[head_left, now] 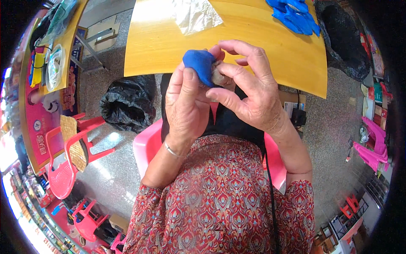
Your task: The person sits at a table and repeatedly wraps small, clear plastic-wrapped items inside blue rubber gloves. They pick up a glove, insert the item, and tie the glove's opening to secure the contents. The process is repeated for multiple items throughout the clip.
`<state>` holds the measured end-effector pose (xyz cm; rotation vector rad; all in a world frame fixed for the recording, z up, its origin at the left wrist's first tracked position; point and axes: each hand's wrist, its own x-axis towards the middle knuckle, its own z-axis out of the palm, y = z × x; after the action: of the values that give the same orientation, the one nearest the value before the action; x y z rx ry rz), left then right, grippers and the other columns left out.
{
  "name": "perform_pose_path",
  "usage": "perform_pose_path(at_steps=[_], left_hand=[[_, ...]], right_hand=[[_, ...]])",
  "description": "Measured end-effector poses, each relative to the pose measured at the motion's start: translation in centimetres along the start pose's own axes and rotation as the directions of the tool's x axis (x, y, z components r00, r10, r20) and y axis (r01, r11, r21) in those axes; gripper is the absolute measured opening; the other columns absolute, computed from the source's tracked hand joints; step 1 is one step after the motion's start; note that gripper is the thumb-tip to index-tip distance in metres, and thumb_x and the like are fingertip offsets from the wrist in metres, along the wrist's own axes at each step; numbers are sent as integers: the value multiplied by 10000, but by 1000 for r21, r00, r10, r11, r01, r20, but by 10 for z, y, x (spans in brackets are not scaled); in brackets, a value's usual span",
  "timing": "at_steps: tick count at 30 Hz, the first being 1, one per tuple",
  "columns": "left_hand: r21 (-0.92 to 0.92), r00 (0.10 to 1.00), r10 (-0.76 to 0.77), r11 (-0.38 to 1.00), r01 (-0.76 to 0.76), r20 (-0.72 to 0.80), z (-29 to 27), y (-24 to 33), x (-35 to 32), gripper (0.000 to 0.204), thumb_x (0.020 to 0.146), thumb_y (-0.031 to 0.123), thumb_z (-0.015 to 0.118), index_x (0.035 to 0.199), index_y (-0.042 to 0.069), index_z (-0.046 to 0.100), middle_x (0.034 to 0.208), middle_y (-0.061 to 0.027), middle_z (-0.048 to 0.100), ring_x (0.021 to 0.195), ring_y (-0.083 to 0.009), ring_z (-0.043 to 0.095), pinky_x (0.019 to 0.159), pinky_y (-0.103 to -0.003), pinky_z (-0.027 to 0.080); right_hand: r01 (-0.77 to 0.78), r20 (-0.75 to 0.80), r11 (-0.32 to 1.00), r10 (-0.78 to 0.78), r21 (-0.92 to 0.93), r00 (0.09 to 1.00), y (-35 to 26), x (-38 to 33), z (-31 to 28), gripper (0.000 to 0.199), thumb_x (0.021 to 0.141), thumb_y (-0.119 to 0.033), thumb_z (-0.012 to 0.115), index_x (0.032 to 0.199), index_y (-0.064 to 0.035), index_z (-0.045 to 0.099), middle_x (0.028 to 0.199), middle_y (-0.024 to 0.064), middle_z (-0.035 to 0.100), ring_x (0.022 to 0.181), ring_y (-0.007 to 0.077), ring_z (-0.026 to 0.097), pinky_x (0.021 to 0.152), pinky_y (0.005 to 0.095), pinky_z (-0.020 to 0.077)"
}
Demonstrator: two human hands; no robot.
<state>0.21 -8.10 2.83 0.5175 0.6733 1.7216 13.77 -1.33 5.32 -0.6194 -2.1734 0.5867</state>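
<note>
My left hand (185,91) holds a small, rounded piece of blue soft material (198,64), thumb pressed on its near side. It looks like fabric, but its exact kind cannot be told. A greyish-beige lump (220,78) sits against its right side, partly covered by fingers. My right hand (252,86) has its thumb and index finger around this lump, with the other fingers bent above. Both hands are raised over my lap, in front of the yellow table's (165,55) near edge. On the table's far right lies a pile of similar blue pieces (294,16).
A crumpled whitish plastic sheet (195,17) lies on the table's far side. Black plastic bags stand on the floor, one at the left (129,103) and another right of the table (343,40). A red chair (63,180) is at the left, pink stools (374,144) at the right.
</note>
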Motion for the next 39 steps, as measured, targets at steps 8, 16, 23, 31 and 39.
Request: perform_pose_path(at_steps=[8,16,23,31,39], left_hand=[[-61,998,-17,998,21,64,6,-7,-3,493,996,307,447,1362,-15,370,1400,-208,413,1288,-312,432,1071,-421,361],[80,994,-82,994,76,78,6,-4,-5,573,970,325,489,1389,-22,309,1441,-239,340,1344,-369,343,1114,-475,283],[-154,989,-61,985,82,136,4,-11,0,553,1006,369,374,1426,18,291,1452,-209,343,1354,-350,329,1114,-462,275],[-181,972,-144,967,177,185,12,-10,-1,636,996,440,341,1473,54,172,1507,-191,227,1383,-367,254,1134,-496,220],[-184,980,-122,971,151,159,11,-8,0,658,986,480,325,1478,75,160,1511,-182,215,1384,-378,240,1130,-508,221]], right_hand=[[-46,-13,991,48,122,999,1,-2,-1,273,772,-216,741,968,-35,684,1291,156,512,1172,282,506,928,403,436],[-60,78,997,56,52,995,2,-4,-5,256,811,-238,699,962,-31,696,1332,139,498,1174,304,490,986,396,388],[-28,38,999,29,-24,999,-5,2,-6,241,796,-241,704,963,-67,699,1338,131,487,1215,301,446,1003,409,350],[-51,-80,997,56,60,995,5,-8,7,303,749,-305,727,986,-118,702,1342,119,476,1183,317,456,984,433,334],[-32,-24,999,32,-9,999,-2,-7,7,267,714,-285,743,932,-136,701,1340,91,474,1206,301,445,948,442,332]])
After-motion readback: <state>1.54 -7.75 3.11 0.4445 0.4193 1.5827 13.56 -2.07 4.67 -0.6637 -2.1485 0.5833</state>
